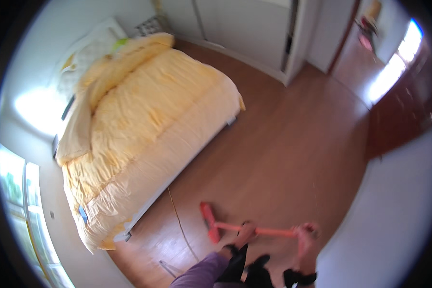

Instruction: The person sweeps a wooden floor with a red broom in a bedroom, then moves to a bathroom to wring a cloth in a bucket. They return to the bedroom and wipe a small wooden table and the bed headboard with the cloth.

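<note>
I hold a broom with a red head (208, 220) and a pinkish-orange handle (275, 232). My left hand (247, 230) is closed around the handle close to the head. Near the handle's other end, my right hand (307, 232) grips it too, slightly blurred. The head is low over the wooden floor (273, 151); whether the bristles touch it cannot be told. Dark bands circle both wrists, and a purple sleeve covers my left arm.
A bed with a yellow quilt (165, 97) stands to the left. From under it a thin cord (180, 219) crosses the floor. A white wall (378, 216) bounds the right, beside a brown door (399, 115) and its doorway. White cabinets (237, 32) line the back; windows (25, 201) are at left.
</note>
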The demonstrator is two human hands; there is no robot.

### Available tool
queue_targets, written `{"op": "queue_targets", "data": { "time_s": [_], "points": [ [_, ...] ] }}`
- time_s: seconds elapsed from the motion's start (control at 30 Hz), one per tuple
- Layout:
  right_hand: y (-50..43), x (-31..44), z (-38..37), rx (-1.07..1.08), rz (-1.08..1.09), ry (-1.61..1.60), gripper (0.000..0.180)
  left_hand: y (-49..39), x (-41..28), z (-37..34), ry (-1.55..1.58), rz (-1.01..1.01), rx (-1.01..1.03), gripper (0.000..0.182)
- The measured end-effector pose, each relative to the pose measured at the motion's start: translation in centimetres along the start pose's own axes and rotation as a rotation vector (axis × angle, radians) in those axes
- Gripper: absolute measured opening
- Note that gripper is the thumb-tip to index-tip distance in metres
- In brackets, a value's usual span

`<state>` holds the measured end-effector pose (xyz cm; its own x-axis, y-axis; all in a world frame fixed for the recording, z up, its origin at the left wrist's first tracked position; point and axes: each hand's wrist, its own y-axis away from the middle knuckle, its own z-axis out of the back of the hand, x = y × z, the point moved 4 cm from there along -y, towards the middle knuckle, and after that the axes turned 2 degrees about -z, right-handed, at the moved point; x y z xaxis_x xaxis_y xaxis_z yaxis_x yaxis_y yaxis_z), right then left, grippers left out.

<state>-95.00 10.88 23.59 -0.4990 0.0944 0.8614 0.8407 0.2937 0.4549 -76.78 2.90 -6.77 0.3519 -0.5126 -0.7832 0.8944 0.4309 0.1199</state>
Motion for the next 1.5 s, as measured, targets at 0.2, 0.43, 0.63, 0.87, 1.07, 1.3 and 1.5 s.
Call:
{"op": "queue_targets", "data": {
  "time_s": [0.2,0.43,0.63,0.87,1.07,1.3,1.5],
  "points": [
    [2.5,8.9,1.9,0.218,0.387,0.199,0.013,-4.2,-8.8,0.0,0.19,-0.116,0.117,0.027],
    [5.7,10.9,3.4,0.278,0.719,0.444,0.013,-18.3,-22.5,2.7,0.562,-0.309,-0.055,0.029],
    [9.7,19.2,10.1,0.079,0.771,0.369,0.046,-11.1,-31.2,0.4,0.503,-0.293,0.099,0.036],
    [3.5,14.7,11.0,-0.163,0.478,0.362,0.032,-4.8,-28.2,-7.1,0.434,-0.133,0.374,0.024],
    [1.8,14.1,9.1,-0.105,0.411,0.25,0.013,-8.3,-26.6,-7.9,0.328,-0.274,0.292,0.03],
    [8.7,13.6,11.6,0.11,0.72,0.341,0.021,-11.9,-29.7,-6.7,0.245,-0.337,0.105,0.026],
    [19.0,11.7,16.6,0.109,0.654,0.402,0.02,-3.5,-26.2,-8.2,0.473,-0.147,0.018,0.045]
  ]
}}
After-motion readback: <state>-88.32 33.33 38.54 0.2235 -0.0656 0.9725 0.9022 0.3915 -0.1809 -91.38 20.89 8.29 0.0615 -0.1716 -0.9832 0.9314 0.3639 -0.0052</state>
